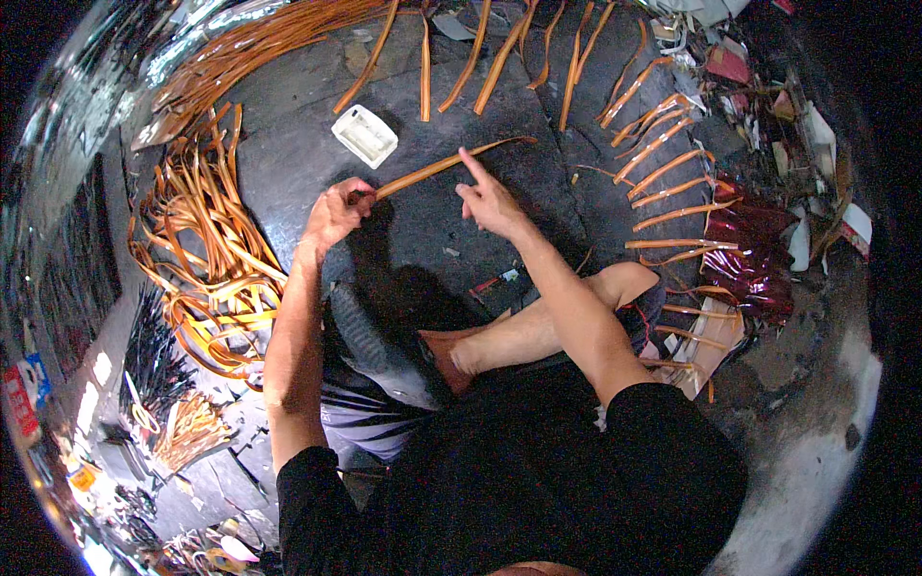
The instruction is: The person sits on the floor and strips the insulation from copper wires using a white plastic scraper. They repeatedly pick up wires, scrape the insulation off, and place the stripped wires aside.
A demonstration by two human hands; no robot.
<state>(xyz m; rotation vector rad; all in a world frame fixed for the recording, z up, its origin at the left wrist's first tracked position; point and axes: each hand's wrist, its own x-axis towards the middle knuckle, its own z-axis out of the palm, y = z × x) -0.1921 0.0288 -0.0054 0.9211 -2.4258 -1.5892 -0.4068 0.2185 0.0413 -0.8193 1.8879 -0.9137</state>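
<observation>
My left hand [338,213] pinches the near end of a long, flat brown strip [421,175], glossy like leather or plastic. From there the strip slants up to the right and tapers to a thin, curled tip. My right hand [492,204] has its index finger stretched out against the strip near that tip. Its thumb stands apart and the other fingers are curled, with nothing visible in them. A small white rectangular tray [377,161] lies on the dark floor just beyond my left hand.
Similar strips [661,144] lie spaced in an arc from the far side round to the right. A tangled heap of strips [206,250] sits at the left, below a long brown bundle [259,48]. Glossy dark red material [754,254] and scraps edge the right. My bent leg [519,338] is near.
</observation>
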